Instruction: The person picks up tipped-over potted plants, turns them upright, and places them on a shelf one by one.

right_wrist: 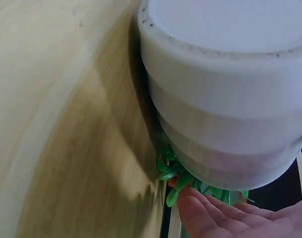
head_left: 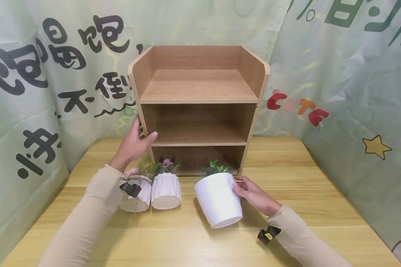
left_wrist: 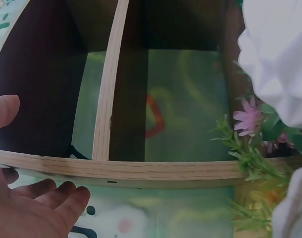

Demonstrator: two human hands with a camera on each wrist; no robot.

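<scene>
A three-tier wooden shelf (head_left: 194, 100) stands before me. My left hand (head_left: 133, 142) grips its left side panel, thumb at the front edge and fingers along the outer face. Before the shelf's right half is a plain white pot (head_left: 218, 200) with green leaves (head_left: 217, 167), tilted with its base toward me. My right hand (head_left: 255, 194) holds it beside the rim; in the right wrist view the fingertips reach the leaves. Two fluted white pots (head_left: 166, 191) lie under my left forearm, bases toward me, their pink and yellow flowers (head_left: 148, 168) toward the shelf.
All of this is on a light wooden table (head_left: 287, 170). A pale green printed curtain (head_left: 337, 74) surrounds the back and sides. Each wrist carries a small black camera, the right one (head_left: 269, 234) close over the tabletop.
</scene>
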